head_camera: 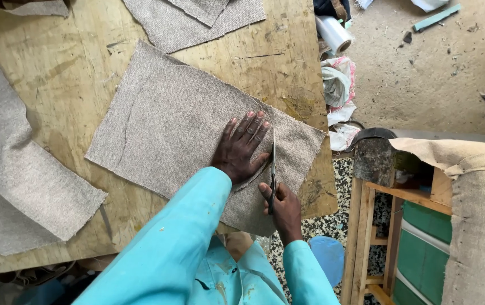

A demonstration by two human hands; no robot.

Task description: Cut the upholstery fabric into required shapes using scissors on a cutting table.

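From the head camera, no box or bin shows on the wooden table (73, 73). A grey cloth (180, 124) lies flat near the table's right edge, its long axis running from far left to near right. The left hand (239, 149) presses on it, fingers spread wide and flat. Just right of it, the right hand (281, 204) grips scissors (273, 169), blades pointing away, cutting along the cloth's right part.
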